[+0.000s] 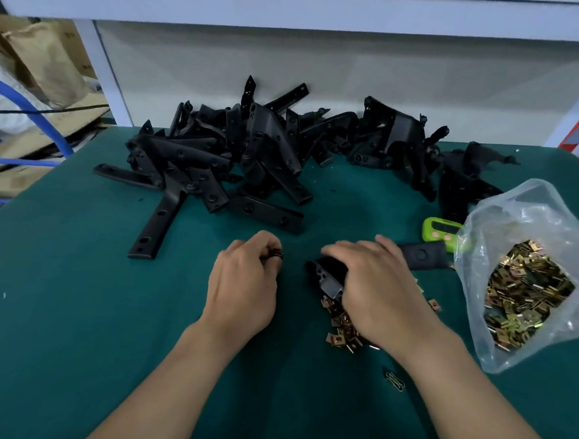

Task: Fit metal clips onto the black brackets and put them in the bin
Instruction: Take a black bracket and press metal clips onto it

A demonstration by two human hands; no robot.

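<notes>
My left hand [243, 281] pinches a small metal clip [277, 253] between curled fingertips, a little left of centre on the green mat. My right hand [375, 285] grips a black bracket [328, 277] that lies across the mat; the bracket's far end [421, 256] sticks out to the right of my fingers. Under and beside my right hand lies a small heap of loose brass-coloured clips [342, 327]. A clear plastic bag [528, 278] full of the same clips sits open at the right.
A big pile of black brackets [237, 158] fills the back of the mat [72, 308], with more brackets [404, 141] at the back right. A green timer [438, 228] lies by the bag. A dark clip [395, 382] lies near my right forearm. No bin is visible.
</notes>
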